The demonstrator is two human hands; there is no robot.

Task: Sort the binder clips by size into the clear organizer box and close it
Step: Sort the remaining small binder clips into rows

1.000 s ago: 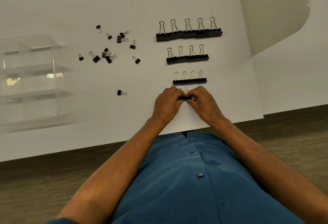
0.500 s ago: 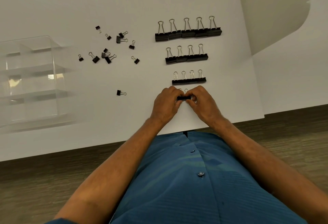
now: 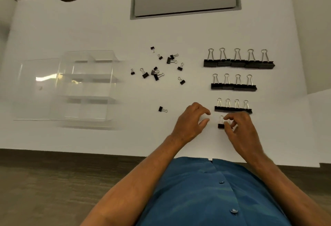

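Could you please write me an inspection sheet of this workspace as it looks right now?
Surface: white table, recessed grey hatch at the far side.
Job's things: clear organizer box, open, no clips seen inside; three sorted clip rows, largest farthest; a fourth row begun with a small clip.
Clutter: loose pile of small clips; one stray clip nearer the person.
Hands: left hand loosely curled, holding nothing; right hand fingers at the small clip, grip unclear.
Cables: nothing seen.
Surroundings: wood-look floor; blue shirt.
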